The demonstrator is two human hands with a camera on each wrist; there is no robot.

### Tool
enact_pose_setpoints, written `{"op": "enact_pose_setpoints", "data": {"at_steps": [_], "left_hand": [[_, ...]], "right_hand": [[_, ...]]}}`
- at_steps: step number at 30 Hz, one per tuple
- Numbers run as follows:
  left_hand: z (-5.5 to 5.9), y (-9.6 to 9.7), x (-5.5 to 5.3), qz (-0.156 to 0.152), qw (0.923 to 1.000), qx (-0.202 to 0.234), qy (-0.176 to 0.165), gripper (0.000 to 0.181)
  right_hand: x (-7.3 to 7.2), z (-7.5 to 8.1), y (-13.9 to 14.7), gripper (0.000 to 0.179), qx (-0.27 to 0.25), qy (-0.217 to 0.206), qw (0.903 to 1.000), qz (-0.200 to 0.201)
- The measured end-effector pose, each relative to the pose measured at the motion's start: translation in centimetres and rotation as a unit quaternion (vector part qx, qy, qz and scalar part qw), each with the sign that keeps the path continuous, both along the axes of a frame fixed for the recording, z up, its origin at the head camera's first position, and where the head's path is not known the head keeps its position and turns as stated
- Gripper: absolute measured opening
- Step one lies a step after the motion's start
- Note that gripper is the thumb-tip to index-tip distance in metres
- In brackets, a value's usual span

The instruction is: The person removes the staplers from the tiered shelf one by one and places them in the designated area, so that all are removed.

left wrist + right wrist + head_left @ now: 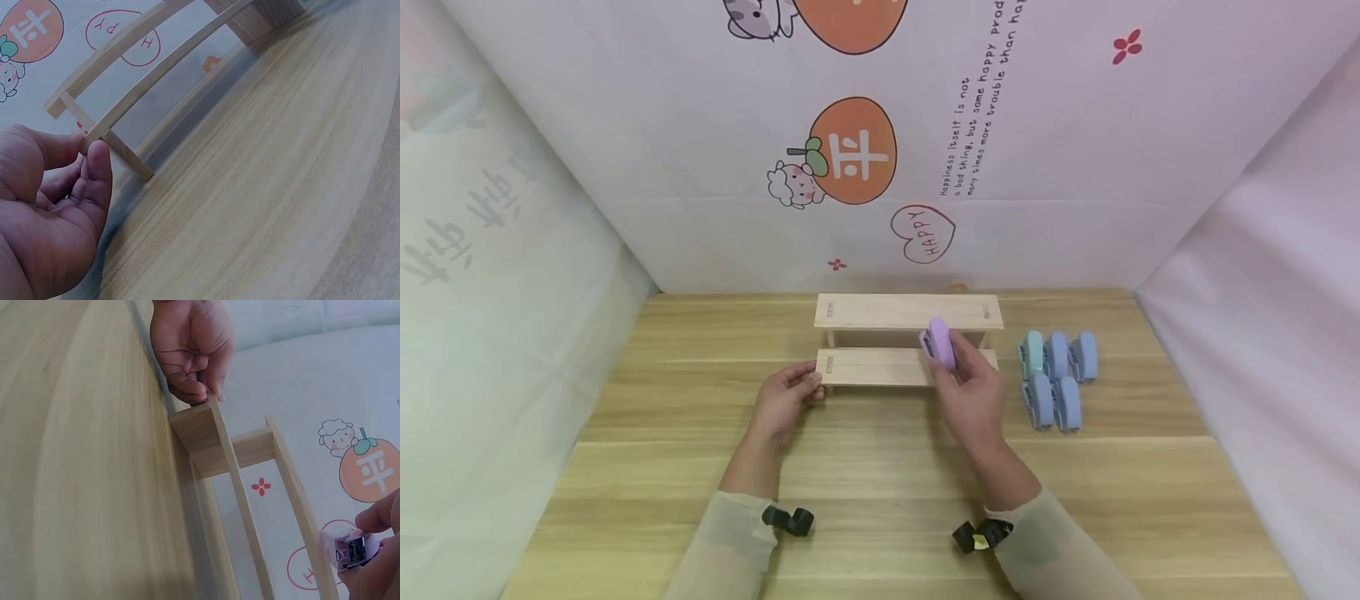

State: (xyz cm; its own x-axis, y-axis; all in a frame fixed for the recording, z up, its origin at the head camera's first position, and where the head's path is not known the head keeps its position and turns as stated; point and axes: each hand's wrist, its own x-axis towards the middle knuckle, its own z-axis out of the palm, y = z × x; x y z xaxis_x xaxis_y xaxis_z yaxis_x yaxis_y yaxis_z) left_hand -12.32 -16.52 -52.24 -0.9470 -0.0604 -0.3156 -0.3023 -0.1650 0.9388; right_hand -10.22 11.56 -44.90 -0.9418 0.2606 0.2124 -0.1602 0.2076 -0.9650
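Observation:
A two-tier wooden rack (872,367) stands toward the back of the table. My left hand (784,402) pinches the left end of its lower board between thumb and fingers, seen closely in the left wrist view. In my right hand (973,400) I hold a small purple stapler (938,343) between thumb and fingers. In the head view it overlaps the right part of the lower board and the gap below the upper board (910,312). The right wrist view shows the metal front of the stapler (353,550).
Right of the rack, a mint-green stapler (1031,354) and several blue staplers (1066,404) stand in two rows on the wooden table (880,500). A printed white cloth (1037,233) hangs behind the table, with white cloth at both sides.

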Motion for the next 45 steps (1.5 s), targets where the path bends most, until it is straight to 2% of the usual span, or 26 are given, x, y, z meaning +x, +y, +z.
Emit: {"op": "enact_pose_setpoints", "data": {"at_steps": [8,14,18,22,33,40,45], "left_hand": [[-0.1,0.0,0.0,0.000,1.0000,-0.005,0.005,0.039],[-0.1,0.0,0.0,0.003,1.0000,-0.005,0.003,0.038],[0.0,0.0,-0.1,0.008,0.9999,-0.008,0.002,0.038],[0.2,0.1,-0.1,0.008,0.9999,-0.011,-0.001,0.037],[0.0,0.1,0.0,0.002,0.9999,-0.015,0.000,0.040],[0.1,0.2,0.1,-0.001,0.9999,-0.011,0.001,0.041],[0.1,0.3,0.2,0.002,1.0000,-0.005,0.000,0.039]], "right_hand": [[0.3,-0.6,1.2,0.048,0.007,-0.005,0.9999,-0.005],[0.4,-0.8,2.1,0.047,0.033,-0.018,0.9987,-0.035],[0.5,-0.9,2.6,0.047,0.054,-0.004,0.9971,-0.053],[0.5,-1.0,3.1,0.046,0.051,0.006,0.9970,-0.058],[0.5,-1.7,4.5,0.047,0.056,-0.028,0.9956,-0.070],[0.8,-2.1,5.4,0.048,0.060,-0.028,0.9943,-0.084],[0.8,-2.2,6.2,0.050,0.061,-0.050,0.9930,-0.088]]}}
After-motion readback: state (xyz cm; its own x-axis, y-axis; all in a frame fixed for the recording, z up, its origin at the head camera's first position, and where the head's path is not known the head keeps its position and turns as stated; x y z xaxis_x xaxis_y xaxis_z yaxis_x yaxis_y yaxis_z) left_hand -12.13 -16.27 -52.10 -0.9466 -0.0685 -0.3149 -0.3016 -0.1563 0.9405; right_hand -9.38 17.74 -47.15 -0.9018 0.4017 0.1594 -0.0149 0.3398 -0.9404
